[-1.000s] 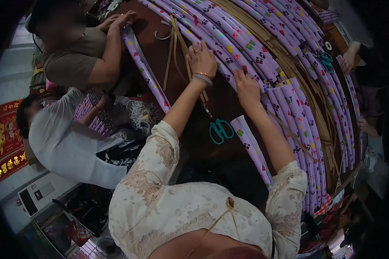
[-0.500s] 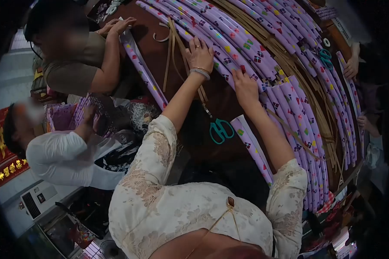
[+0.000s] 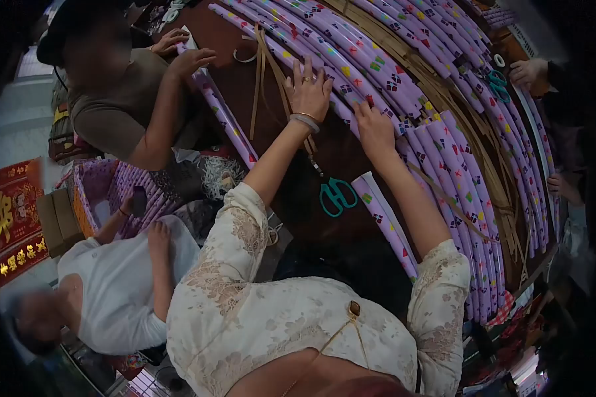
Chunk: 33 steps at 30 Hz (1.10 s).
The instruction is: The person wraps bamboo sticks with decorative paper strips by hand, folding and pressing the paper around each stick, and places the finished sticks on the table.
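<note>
My left hand [image 3: 309,96] lies with fingers spread on the nearest long purple patterned tube [image 3: 286,55]. It wears a ring and bracelets and holds nothing. To its right, my right hand [image 3: 375,129] rests on the same row of tubes, fingers bent; whether it grips anything there is hidden. Teal-handled scissors [image 3: 338,197] lie on the dark table [image 3: 291,159] below my hands. A shorter purple roll [image 3: 386,223] with a pale edge is under my right forearm. Thin tan strips [image 3: 258,86] lie to the left of my left hand.
More purple tubes [image 3: 463,192] and long tan strips [image 3: 420,59] cover the far side. At left, a person in brown [image 3: 122,119] handles a purple sheet [image 3: 222,116]; another in white [image 3: 122,284] sits behind. At right are another person's hand [image 3: 530,74] and second scissors [image 3: 496,86].
My left hand has lifted and spread its fingers slightly on the tube. The person in brown has moved one hand along the sheet. The person in white has leaned back. The right-hand person's hand has moved upward.
</note>
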### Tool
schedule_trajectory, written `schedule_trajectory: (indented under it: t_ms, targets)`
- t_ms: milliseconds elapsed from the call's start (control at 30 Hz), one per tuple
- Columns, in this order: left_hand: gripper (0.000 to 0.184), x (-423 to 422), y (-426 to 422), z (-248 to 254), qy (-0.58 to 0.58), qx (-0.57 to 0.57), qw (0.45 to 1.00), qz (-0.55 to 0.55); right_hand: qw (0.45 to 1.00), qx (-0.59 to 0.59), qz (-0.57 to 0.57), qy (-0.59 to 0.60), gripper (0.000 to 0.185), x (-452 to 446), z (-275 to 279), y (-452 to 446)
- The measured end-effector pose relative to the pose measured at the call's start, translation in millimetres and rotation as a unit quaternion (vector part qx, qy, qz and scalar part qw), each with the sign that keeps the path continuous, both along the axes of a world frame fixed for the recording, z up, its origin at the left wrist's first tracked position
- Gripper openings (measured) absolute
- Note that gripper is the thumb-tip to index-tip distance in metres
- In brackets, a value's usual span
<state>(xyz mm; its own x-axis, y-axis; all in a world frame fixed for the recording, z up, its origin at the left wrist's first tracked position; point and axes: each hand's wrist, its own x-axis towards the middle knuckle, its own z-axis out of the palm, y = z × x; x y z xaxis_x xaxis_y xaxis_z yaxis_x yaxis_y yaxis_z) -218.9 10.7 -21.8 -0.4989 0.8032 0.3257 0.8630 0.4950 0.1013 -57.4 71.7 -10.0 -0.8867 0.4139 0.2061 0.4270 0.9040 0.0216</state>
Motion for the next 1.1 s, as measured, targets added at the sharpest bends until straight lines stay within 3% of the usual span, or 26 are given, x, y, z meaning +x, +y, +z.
schedule_trajectory:
  t_ms: [133,333,500,533,600,700,800,1100]
  targets:
    - [0.040,3.7,5.0,-7.2,0.047,-0.028,0.998,0.026,1.000,0.006,0.003,0.011,0.035,1.1,-2.6,-0.6]
    - [0.040,13.2,14.9,-8.8,-0.031,0.005,0.997,0.068,1.000,-0.009,-0.005,0.017,0.035,-0.3,-3.6,-0.6]
    - [0.048,13.6,8.2,2.1,-0.113,-0.075,0.989,0.057,1.000,-0.015,-0.004,0.010,0.036,0.1,-2.0,1.2]
    - [0.048,14.1,8.9,1.1,-0.112,-0.075,0.989,0.056,1.000,-0.015,-0.005,0.011,0.036,-0.1,-2.4,1.6]
    - [0.052,16.8,9.2,-0.6,-0.086,0.034,0.993,0.070,1.000,-0.011,-0.008,0.008,0.034,-0.1,-3.1,0.5]
    - [0.058,14.2,15.2,-4.6,-0.082,-0.038,0.994,0.061,1.000,-0.010,-0.017,0.000,0.034,-1.3,-3.0,0.5]
    - [0.062,7.7,21.3,-16.5,-0.014,-0.033,0.999,0.033,1.000,-0.005,-0.014,-0.004,0.036,-1.7,-5.1,1.2]
    - [0.062,12.5,29.1,-16.6,-0.026,-0.051,0.994,0.091,1.000,-0.007,-0.015,0.011,0.037,-2.1,-6.1,2.3]
